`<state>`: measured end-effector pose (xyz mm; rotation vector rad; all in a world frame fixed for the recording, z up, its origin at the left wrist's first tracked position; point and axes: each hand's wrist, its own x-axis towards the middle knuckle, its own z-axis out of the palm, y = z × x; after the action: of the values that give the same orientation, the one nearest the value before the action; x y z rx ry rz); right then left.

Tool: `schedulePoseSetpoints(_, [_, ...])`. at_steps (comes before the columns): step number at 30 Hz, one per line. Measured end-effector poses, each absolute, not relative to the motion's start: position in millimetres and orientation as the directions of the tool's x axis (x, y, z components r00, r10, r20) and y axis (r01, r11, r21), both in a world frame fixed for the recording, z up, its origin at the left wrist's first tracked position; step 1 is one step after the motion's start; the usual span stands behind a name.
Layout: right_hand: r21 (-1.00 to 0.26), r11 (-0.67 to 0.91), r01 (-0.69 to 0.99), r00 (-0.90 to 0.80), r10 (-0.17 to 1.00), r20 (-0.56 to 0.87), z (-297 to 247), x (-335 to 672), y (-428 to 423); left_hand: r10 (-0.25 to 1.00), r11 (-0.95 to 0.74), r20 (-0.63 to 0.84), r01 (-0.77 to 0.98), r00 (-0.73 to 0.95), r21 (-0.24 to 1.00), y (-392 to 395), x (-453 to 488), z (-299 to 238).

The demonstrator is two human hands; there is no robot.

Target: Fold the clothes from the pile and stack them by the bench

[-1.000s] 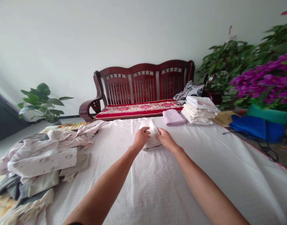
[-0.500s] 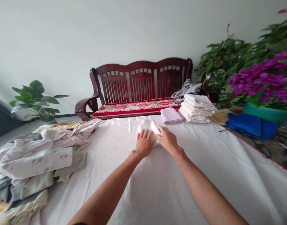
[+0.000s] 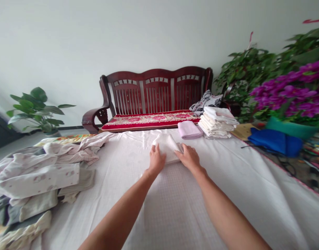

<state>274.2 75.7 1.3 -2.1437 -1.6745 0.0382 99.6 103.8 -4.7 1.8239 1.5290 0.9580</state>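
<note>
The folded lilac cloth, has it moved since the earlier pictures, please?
No; against the reddish-brown wooden bench, the folded lilac cloth lies where it did, just left of the stacked whitish cloths.

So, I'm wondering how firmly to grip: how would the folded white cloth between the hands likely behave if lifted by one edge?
The folded white cloth would probably droop and open out, as its upper layer looks soft and bent. It's likely light, appearing low and thin. Its matt, textured surface suggests it may not slip easily.
</note>
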Motion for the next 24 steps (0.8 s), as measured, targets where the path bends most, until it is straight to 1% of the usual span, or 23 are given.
schedulePoseSetpoints(1, [-0.344, -0.189, 0.920, 0.279, 0.931, 0.235, 0.4, 273.8, 75.7, 0.996, -0.082, 0.088, 0.465, 0.009, 0.881, 108.1, 99.1, -2.2])
schedulePoseSetpoints(2, [-0.353, -0.188, 0.917, 0.283, 0.928, 0.242, -0.5, 273.4, 75.8, 0.999, 0.007, 0.009, 0.355, -0.042, 0.935, 112.2, 98.6, 0.6])
schedulePoseSetpoints(4, [-0.384, -0.171, 0.907, 0.284, 0.923, 0.260, -2.5, 273.4, 76.5, 0.992, 0.117, -0.106, 0.201, -0.061, 0.973, 118.1, 97.9, 6.2])
schedulePoseSetpoints(6, [-0.432, -0.150, 0.889, 0.287, 0.918, 0.273, -4.5, 274.4, 77.8, 0.989, 0.149, -0.147, 0.144, -0.027, 0.978, 119.9, 97.8, 10.8])
schedulePoseSetpoints(9, [-0.536, -0.124, 0.835, 0.308, 0.912, 0.270, -5.1, 274.6, 79.7, 0.989, 0.145, -0.146, 0.055, 0.024, 0.988, 116.3, 96.0, 16.5])
schedulePoseSetpoints(12, [-0.662, -0.095, 0.743, 0.329, 0.913, 0.239, -1.8, 264.9, 78.9, 0.997, 0.071, -0.071, -0.019, 0.035, 0.997, 112.8, 82.7, 21.5])
schedulePoseSetpoints(14, [-0.716, -0.052, 0.697, 0.312, 0.920, 0.237, 1.0, 250.6, 76.8, 1.000, 0.010, -0.010, -0.031, 0.023, 0.999, 114.0, 64.3, 22.9])
schedulePoseSetpoints(16, [-0.721, 0.002, 0.693, 0.255, 0.935, 0.247, 2.6, 232.9, 75.0, 1.000, -0.018, 0.018, 0.042, 0.000, 0.999, 117.4, 41.3, 21.1])
schedulePoseSetpoints(17, [-0.706, 0.020, 0.708, 0.219, 0.944, 0.247, 2.7, 224.4, 74.6, 1.000, -0.014, 0.016, 0.119, -0.016, 0.993, 119.1, 30.0, 18.9])
schedulePoseSetpoints(19, [-0.655, 0.038, 0.755, 0.159, 0.958, 0.239, 1.8, 211.2, 74.9, 0.999, 0.013, 0.005, 0.339, -0.052, 0.941, 120.1, 11.1, 12.6])
schedulePoseSetpoints(20, [-0.629, 0.042, 0.776, 0.137, 0.963, 0.234, 1.1, 207.4, 75.5, 0.998, 0.016, 0.015, 0.460, -0.063, 0.888, 119.1, 4.7, 9.1])
schedulePoseSetpoints(22, [-0.600, 0.037, 0.799, 0.121, 0.968, 0.221, -0.3, 205.1, 77.0, 0.995, -0.025, 0.081, 0.670, -0.053, 0.742, 114.1, -1.3, 2.2])
schedulePoseSetpoints(24, [-0.594, 0.029, 0.804, 0.114, 0.973, 0.202, -0.7, 207.5, 78.0, 0.982, -0.120, 0.191, 0.800, 0.007, 0.588, 106.3, -0.1, -3.2])
